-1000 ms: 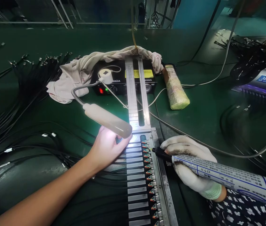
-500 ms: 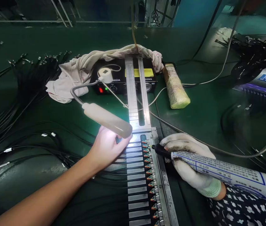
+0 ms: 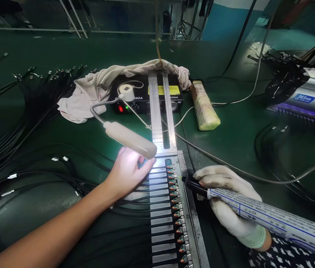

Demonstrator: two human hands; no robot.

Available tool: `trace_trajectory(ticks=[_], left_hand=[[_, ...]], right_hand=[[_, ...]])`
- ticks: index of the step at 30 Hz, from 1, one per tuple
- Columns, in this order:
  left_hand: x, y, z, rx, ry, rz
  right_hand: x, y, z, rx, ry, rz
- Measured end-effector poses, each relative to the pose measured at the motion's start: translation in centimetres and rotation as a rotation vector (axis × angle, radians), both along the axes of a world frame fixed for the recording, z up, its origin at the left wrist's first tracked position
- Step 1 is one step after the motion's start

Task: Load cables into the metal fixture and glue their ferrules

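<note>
In the head view, a long metal fixture [image 3: 160,219] holds a row of black cables side by side, with small connectors [image 3: 174,188] and coloured wires along its right side. My bare left hand [image 3: 129,171] is closed at the fixture's far left edge, its thumb lying on the plate. A white gooseneck lamp [image 3: 131,139] hides some of its fingertips. My gloved right hand [image 3: 230,201] grips a white glue bottle [image 3: 269,217] with printed labelling and a black nozzle. The thin yellowish tip points left, close beside the connectors near the far end.
Behind the fixture stands a black control box [image 3: 137,106] with a cloth [image 3: 82,98] draped over it. A wrapped block [image 3: 205,108] lies right of it. Bundled black cables [image 3: 43,87] spread at left. A silver 365nm device [image 3: 311,95] glows violet at right.
My right hand and the glue bottle have shifted slightly toward me and right; the tip sits a little further down the row. My left hand keeps its place. The view has tilted slightly.
</note>
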State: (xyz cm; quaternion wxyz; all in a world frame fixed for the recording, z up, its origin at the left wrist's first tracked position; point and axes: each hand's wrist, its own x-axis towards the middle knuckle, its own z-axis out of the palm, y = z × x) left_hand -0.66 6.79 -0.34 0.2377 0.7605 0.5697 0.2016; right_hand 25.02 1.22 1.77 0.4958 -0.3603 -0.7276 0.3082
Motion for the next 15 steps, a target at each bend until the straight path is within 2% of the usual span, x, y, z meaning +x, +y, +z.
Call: trace_trajectory(ticks=[15], left_hand=[[0.07, -0.06, -0.14, -0.014, -0.012, 0.011]], right_hand=[[-0.74, 0.78, -0.23, -0.032, -0.029, 0.005]])
